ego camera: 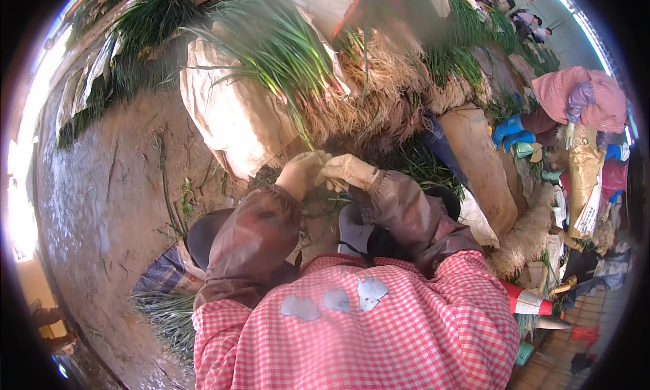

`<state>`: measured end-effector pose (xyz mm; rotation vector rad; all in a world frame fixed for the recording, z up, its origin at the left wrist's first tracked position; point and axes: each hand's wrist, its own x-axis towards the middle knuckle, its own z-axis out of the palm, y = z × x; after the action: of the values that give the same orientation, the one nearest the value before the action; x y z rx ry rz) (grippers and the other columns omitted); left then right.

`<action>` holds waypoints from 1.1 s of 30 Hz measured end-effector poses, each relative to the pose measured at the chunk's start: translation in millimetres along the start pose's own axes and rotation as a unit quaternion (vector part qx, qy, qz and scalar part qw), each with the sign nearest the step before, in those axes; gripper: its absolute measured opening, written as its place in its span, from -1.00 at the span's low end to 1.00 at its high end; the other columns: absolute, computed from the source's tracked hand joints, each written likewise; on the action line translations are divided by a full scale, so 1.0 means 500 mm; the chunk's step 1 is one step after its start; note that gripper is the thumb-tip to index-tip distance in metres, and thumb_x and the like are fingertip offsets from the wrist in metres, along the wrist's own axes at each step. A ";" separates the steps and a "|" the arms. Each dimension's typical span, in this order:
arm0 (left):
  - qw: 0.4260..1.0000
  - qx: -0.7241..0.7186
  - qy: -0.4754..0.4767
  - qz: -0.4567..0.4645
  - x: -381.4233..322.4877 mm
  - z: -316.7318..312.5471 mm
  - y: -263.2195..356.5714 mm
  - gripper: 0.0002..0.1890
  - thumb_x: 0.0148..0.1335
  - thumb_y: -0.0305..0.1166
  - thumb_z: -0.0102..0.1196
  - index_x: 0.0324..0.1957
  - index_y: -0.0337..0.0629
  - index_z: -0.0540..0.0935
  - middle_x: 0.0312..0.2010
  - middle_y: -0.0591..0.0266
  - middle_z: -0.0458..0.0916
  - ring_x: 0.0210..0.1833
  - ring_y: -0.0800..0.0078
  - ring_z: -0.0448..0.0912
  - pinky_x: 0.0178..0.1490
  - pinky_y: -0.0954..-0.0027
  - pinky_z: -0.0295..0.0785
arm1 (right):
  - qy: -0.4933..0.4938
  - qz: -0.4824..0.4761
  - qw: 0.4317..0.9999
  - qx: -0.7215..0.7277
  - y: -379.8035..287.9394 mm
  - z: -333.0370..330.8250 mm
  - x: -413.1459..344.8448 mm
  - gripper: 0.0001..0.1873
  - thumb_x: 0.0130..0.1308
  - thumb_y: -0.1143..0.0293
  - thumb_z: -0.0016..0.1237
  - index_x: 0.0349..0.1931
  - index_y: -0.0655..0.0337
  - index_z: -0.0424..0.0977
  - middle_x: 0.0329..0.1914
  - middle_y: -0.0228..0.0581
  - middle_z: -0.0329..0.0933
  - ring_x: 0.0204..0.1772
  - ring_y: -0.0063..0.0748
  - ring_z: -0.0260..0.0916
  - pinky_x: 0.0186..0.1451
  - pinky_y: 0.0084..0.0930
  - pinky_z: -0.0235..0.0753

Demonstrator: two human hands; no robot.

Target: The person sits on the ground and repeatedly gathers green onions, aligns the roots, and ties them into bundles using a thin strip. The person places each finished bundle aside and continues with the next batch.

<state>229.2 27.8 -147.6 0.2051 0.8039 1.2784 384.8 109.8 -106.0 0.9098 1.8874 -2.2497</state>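
Both my hands wear pale gloves and meet in front of my knees. My left hand is closed around the lower end of a green onion stalk, whose leaves point away from me. My right hand is pressed against the left one with its fingers curled. What lies between its fingertips is hidden. Just beyond the hands, a pile of green onions rests on a tan sack, and its tangled pale roots face me.
Wet, muddy ground spreads to the left, strewn with loose stalks. More green onions lie by my left side. A large tan sheet and a red-and-white traffic cone are at the right. Another person in blue boots bends over nearby.
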 end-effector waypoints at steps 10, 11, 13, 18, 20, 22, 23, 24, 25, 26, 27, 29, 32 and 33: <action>0.992 0.021 0.117 0.039 -0.033 0.000 0.031 -0.59 0.31 -0.25 -0.14 0.15 -0.16 0.31 0.11 0.18 0.45 0.08 0.32 0.45 0.10 0.28 0.31 | 0.010 0.267 0.664 -0.698 0.194 -0.504 -0.279 -0.74 0.20 0.21 -0.06 -0.34 0.23 0.54 -0.43 -0.17 0.51 -0.38 -0.23 0.46 -0.33 -0.29 0.39; 0.990 0.015 0.129 0.051 -0.030 -0.001 0.034 -0.60 0.30 -0.26 -0.14 0.14 -0.16 0.31 0.09 0.17 0.47 0.06 0.33 0.46 0.09 0.28 0.32 | 0.002 0.317 0.653 -0.688 0.204 -0.533 -0.306 -0.69 0.19 0.17 -0.05 -0.27 0.25 0.51 -0.36 -0.12 0.51 -0.30 -0.17 0.45 -0.24 -0.27 0.39; 0.985 0.020 0.154 0.071 -0.018 -0.005 0.037 -0.63 0.27 -0.31 -0.12 0.10 -0.17 0.34 0.02 0.17 0.52 0.02 0.35 0.50 0.05 0.29 0.36 | 0.012 0.355 0.660 -0.662 0.200 -0.552 -0.324 -0.56 0.16 0.09 -0.02 -0.12 0.30 0.47 -0.22 -0.03 0.51 -0.14 -0.05 0.44 -0.08 -0.23 0.38; 0.985 0.051 0.160 0.031 0.028 -0.043 0.012 -0.55 0.29 -0.27 -0.12 0.20 -0.17 0.27 0.12 0.17 0.43 0.11 0.34 0.43 0.10 0.32 0.32 | 0.163 0.168 0.913 -0.334 0.111 -0.405 -0.176 -0.01 -0.04 -0.16 0.15 0.29 0.29 0.10 0.12 0.12 0.37 0.07 -0.17 0.42 0.07 -0.33 0.41; 0.981 0.080 0.177 -0.001 0.061 -0.058 -0.027 -0.53 0.29 -0.23 -0.13 0.23 -0.09 0.26 0.16 0.19 0.39 0.16 0.31 0.40 0.12 0.25 0.26 | 0.100 0.199 0.932 -0.286 0.083 -0.336 -0.062 0.13 -0.13 -0.22 0.17 0.34 0.30 -0.04 0.13 0.12 0.34 -0.01 -0.21 0.47 0.01 -0.36 0.43; 0.976 0.081 0.183 -0.091 0.098 -0.070 -0.084 -0.47 0.27 -0.16 -0.10 0.26 -0.06 0.23 0.24 0.14 0.28 0.22 0.25 0.34 0.15 0.16 0.22 | 0.089 0.198 0.921 -0.323 0.091 -0.283 0.023 0.01 -0.08 -0.17 0.14 0.24 0.40 0.13 -0.06 0.14 0.48 -0.18 -0.17 0.54 -0.10 -0.42 0.49; 0.970 0.082 0.183 -0.134 0.116 -0.076 -0.112 -0.44 0.26 -0.13 -0.09 0.27 -0.05 0.22 0.28 0.12 0.22 0.24 0.21 0.31 0.17 0.12 0.21 | 0.059 0.196 0.939 -0.278 0.087 -0.284 0.056 -0.45 0.07 0.14 0.15 -0.01 0.33 0.39 -0.36 -0.16 0.54 -0.48 -0.41 0.49 -0.53 -0.56 0.37; 0.965 0.108 0.176 -0.161 0.130 -0.081 -0.143 -0.36 0.19 -0.01 -0.02 0.29 0.02 0.23 0.35 0.07 0.06 0.31 0.12 0.21 0.21 0.03 0.15 | 0.029 0.191 0.964 -0.182 0.088 -0.295 0.065 -0.58 0.10 0.21 0.12 -0.13 0.31 0.43 -0.39 -0.22 0.54 -0.48 -0.45 0.48 -0.53 -0.57 0.37; 0.963 0.118 0.167 -0.175 0.148 -0.088 -0.163 -0.32 0.17 0.00 0.01 0.30 0.01 0.20 0.34 0.08 0.07 0.31 0.12 0.20 0.23 0.04 0.13 | -0.003 0.197 0.976 -0.088 0.089 -0.311 0.066 -0.71 0.12 0.28 0.10 -0.24 0.29 0.47 -0.43 -0.27 0.53 -0.49 -0.49 0.47 -0.54 -0.58 0.36; 0.956 0.132 0.171 -0.200 0.163 -0.089 -0.190 -0.29 0.15 0.01 0.05 0.31 0.01 0.18 0.33 0.08 0.09 0.31 0.11 0.19 0.25 0.04 0.11 | 0.046 0.151 0.986 -0.049 0.090 -0.339 0.047 -0.76 0.13 0.31 0.06 -0.27 0.27 0.48 -0.46 -0.29 0.53 -0.48 -0.52 0.46 -0.53 -0.60 0.36; 0.947 0.147 0.173 -0.228 0.178 -0.092 -0.213 -0.25 0.13 0.01 0.08 0.32 0.01 0.15 0.33 0.09 0.10 0.31 0.11 0.19 0.27 0.05 0.09 | 0.141 0.125 0.981 -0.035 0.091 -0.364 0.014 -0.81 0.14 0.34 0.03 -0.30 0.25 0.49 -0.49 -0.30 0.52 -0.47 -0.55 0.45 -0.51 -0.62 0.36; 0.930 0.181 0.191 -0.255 0.214 -0.099 -0.245 -0.24 0.06 0.02 0.17 0.27 -0.03 0.23 0.23 0.08 0.22 0.22 0.10 0.25 0.20 0.03 0.14 | 0.163 -0.015 0.878 -0.450 0.094 -0.414 -0.079 -0.88 0.11 0.35 -0.04 -0.46 0.18 0.48 -0.58 -0.36 0.44 -0.46 -0.55 0.40 -0.42 -0.55 0.37; 0.930 0.177 0.207 -0.248 0.257 -0.129 -0.283 -0.41 0.06 -0.05 0.19 0.12 -0.08 0.45 -0.01 0.09 0.45 0.01 0.17 0.42 -0.01 0.05 0.33 | 0.154 0.134 0.736 -0.646 0.123 -0.472 -0.250 -0.80 0.08 0.31 -0.14 -0.38 0.12 0.56 -0.35 -0.04 0.53 -0.24 -0.02 0.48 -0.15 -0.20 0.47; 0.938 0.170 0.203 -0.224 0.270 -0.147 -0.293 -0.44 0.05 -0.06 0.20 0.07 -0.11 0.49 -0.08 0.10 0.51 -0.03 0.19 0.45 -0.03 0.10 0.36 | 0.227 0.109 0.803 -0.540 0.156 -0.470 -0.315 -0.82 0.10 0.29 -0.05 -0.57 0.16 0.50 -0.77 -0.35 0.34 -0.75 -0.41 0.25 -0.60 -0.38 0.31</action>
<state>303.8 83.3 -338.4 0.0251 1.3440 0.7468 638.5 257.1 -116.8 1.3155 2.5114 -0.5399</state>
